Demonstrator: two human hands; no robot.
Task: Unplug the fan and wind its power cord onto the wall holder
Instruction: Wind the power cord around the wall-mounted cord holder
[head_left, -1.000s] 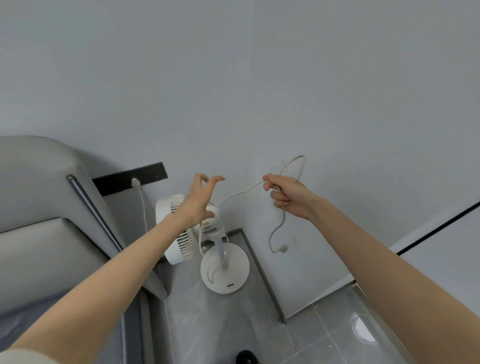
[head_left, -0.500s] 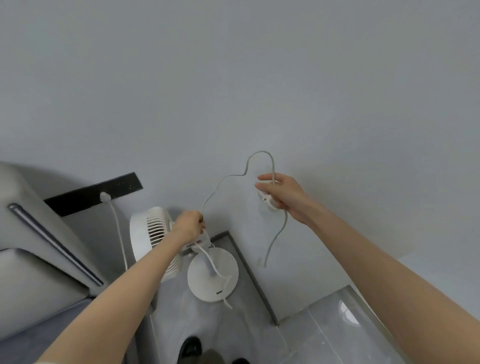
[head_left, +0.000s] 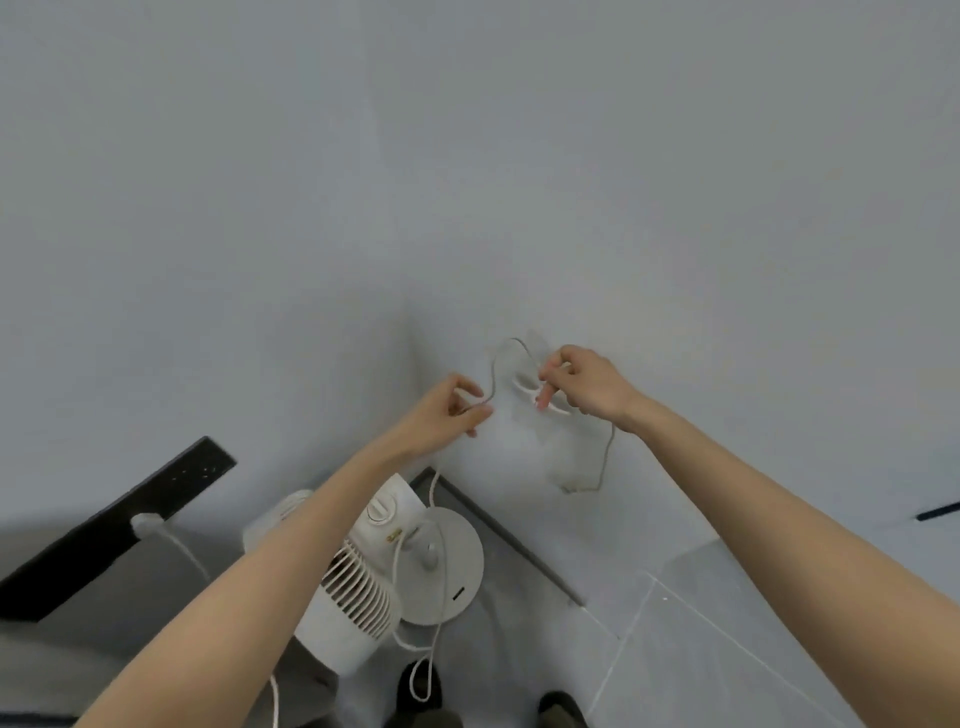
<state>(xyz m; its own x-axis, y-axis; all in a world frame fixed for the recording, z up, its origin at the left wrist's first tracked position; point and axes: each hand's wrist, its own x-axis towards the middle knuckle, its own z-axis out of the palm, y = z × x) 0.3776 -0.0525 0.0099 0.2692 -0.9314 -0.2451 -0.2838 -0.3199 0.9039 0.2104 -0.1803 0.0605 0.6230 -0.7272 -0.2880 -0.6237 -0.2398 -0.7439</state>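
plain grey wall (head_left: 467, 156), grey tiled floor (head_left: 701, 639), black socket strip (head_left: 119, 519)

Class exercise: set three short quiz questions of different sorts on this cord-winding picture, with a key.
1. True or false: the left hand pinches the power cord.
2. What stands on the floor under the left arm: A) the fan, B) a bucket, C) a lamp?
3. Fill in: the right hand is at the white ____ on the wall.

Key: 1 true; 2 A; 3 wall holder.
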